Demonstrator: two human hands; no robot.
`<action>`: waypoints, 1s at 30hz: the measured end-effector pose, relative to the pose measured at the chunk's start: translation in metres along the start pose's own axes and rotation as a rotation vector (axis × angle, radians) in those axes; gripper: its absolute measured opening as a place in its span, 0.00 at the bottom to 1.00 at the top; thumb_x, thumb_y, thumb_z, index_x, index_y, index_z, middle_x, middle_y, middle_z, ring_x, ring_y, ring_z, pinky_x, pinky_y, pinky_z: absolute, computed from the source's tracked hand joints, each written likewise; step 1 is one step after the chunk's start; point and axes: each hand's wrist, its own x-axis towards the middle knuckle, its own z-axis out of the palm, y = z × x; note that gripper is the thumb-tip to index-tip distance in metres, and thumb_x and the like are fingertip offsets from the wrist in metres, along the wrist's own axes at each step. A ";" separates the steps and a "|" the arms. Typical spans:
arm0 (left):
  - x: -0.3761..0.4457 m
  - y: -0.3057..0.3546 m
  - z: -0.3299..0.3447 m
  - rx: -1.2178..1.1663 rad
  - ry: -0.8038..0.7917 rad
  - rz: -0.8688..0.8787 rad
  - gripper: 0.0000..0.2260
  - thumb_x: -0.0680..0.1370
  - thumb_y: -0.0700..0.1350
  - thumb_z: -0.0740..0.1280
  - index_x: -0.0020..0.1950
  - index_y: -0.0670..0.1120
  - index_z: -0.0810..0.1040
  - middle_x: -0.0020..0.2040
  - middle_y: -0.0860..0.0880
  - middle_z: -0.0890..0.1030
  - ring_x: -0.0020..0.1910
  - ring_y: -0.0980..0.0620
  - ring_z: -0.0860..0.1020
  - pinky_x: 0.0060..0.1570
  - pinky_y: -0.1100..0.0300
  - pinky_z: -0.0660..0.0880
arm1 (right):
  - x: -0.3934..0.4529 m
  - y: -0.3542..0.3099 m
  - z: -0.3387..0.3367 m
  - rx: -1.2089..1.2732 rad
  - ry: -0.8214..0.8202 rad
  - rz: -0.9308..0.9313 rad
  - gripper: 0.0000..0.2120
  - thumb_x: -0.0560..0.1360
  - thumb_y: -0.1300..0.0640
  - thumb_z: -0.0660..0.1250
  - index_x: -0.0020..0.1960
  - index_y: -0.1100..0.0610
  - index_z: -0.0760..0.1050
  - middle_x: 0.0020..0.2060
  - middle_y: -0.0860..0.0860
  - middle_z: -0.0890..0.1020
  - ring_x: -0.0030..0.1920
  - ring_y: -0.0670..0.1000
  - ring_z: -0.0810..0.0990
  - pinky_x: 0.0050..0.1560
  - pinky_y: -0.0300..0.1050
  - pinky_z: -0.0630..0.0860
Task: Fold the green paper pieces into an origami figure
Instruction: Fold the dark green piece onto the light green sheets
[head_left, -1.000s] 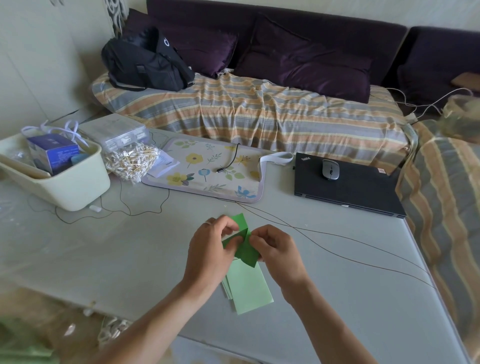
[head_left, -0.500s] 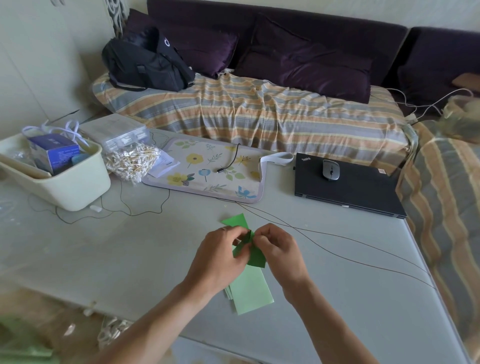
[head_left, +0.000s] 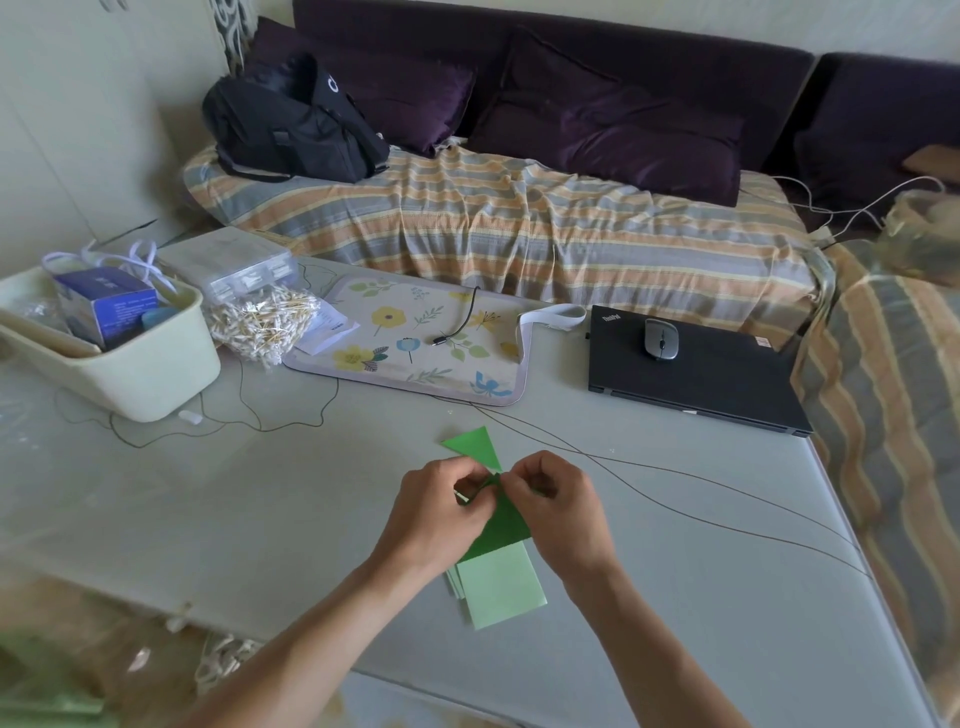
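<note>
we're early-mid fold: left hand (head_left: 441, 512) and right hand (head_left: 553, 501) both pinch the dark green piece (head_left: 501, 525) at frame centre. light green stack (head_left: 501, 590) below on the worktop (head_left: 260, 519) looks untouched, no figure yet.

Mouse (head_left: 661, 338) on laptop (head_left: 717, 384)

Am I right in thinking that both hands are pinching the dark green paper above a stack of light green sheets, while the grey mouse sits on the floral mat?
Not quite: the grey mouse sits on the closed black laptop, not the floral mat, as the head view shows. The rest holds: the left hand and right hand pinch the dark green paper above the light green sheets.
</note>
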 end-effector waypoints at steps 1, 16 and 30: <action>0.000 0.001 0.000 -0.016 0.000 -0.013 0.06 0.75 0.45 0.68 0.46 0.53 0.85 0.40 0.58 0.85 0.37 0.62 0.82 0.39 0.67 0.77 | -0.001 0.000 -0.001 -0.003 -0.005 -0.002 0.06 0.73 0.59 0.71 0.38 0.53 0.79 0.33 0.47 0.82 0.34 0.43 0.75 0.35 0.35 0.71; 0.000 0.004 -0.007 -0.143 0.107 -0.171 0.05 0.75 0.45 0.69 0.40 0.49 0.82 0.37 0.54 0.83 0.33 0.63 0.76 0.32 0.74 0.69 | -0.004 -0.003 -0.002 -0.057 -0.112 -0.115 0.07 0.75 0.60 0.71 0.41 0.51 0.81 0.35 0.41 0.83 0.38 0.39 0.79 0.39 0.30 0.71; 0.002 0.007 -0.009 -0.491 0.039 -0.474 0.07 0.78 0.40 0.65 0.46 0.41 0.83 0.45 0.43 0.84 0.43 0.50 0.83 0.31 0.62 0.80 | -0.008 -0.009 -0.001 -0.067 -0.054 -0.197 0.07 0.77 0.56 0.71 0.40 0.51 0.82 0.38 0.43 0.85 0.42 0.43 0.82 0.41 0.30 0.72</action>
